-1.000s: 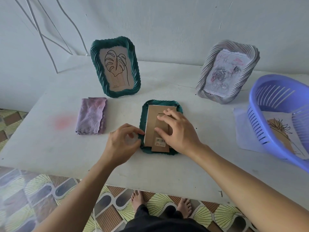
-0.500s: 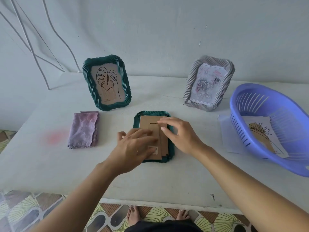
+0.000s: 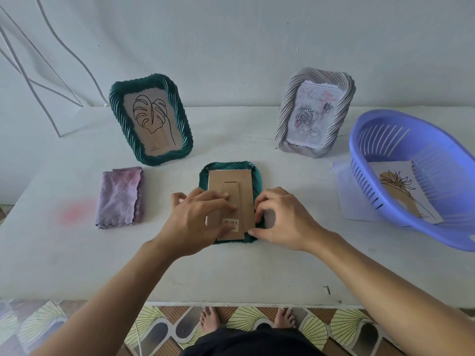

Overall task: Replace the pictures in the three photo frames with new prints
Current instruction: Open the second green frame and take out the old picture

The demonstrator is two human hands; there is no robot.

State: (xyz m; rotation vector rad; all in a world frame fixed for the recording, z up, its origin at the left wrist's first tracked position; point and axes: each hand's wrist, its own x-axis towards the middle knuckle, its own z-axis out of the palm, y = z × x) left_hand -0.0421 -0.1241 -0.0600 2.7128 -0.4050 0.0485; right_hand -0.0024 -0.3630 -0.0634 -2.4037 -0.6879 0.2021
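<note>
A dark green frame (image 3: 257, 176) lies face down at the middle of the white table (image 3: 77, 265), its brown cardboard back (image 3: 231, 177) with a barcode sticker facing up. My left hand (image 3: 198, 222) rests on the back with its fingers laid flat across the stand flap. My right hand (image 3: 282, 219) has curled fingertips pinching at the frame's right edge. A second green frame (image 3: 151, 119) with a leaf drawing stands at the back left. A grey frame (image 3: 316, 109) with a rose picture stands at the back right.
A purple plastic basket (image 3: 411, 124) sits tilted at the right with a flower print (image 3: 401, 191) inside and a white sheet (image 3: 344, 194) under it. A folded lilac cloth (image 3: 119, 196) lies left of the frame. The wall runs close behind the table.
My left hand moved from the frame's left edge onto the cardboard back. My right hand slid off the back to the frame's right edge and curled its fingers there.
</note>
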